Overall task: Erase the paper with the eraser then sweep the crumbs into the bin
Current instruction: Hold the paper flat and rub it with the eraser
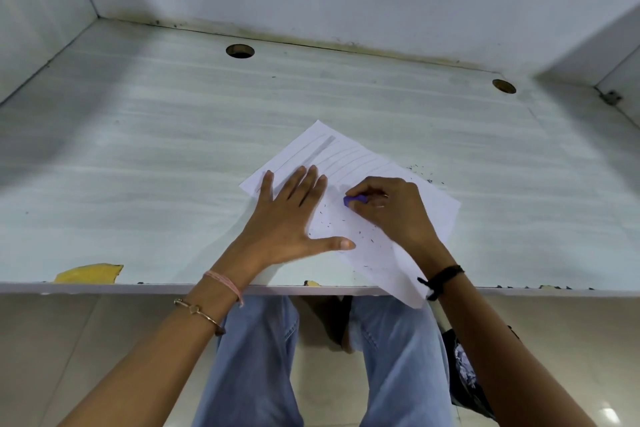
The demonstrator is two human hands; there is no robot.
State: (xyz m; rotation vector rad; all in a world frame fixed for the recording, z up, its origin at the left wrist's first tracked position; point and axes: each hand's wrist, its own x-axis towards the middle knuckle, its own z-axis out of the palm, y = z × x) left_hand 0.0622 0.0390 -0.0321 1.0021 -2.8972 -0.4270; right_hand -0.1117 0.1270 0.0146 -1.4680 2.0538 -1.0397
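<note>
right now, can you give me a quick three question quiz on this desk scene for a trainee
1. True or false: the left hand lies flat, fingers spread, on the white lined paper sheet.
2. Pick one: the right hand pinches A) a yellow pencil, B) a small purple eraser, C) a metal ruler.
3. Fill in: one corner of the sheet overhangs the ____ edge of the pale wood-grain desk.

Key: 1 true; 2 B; 3 front.
</note>
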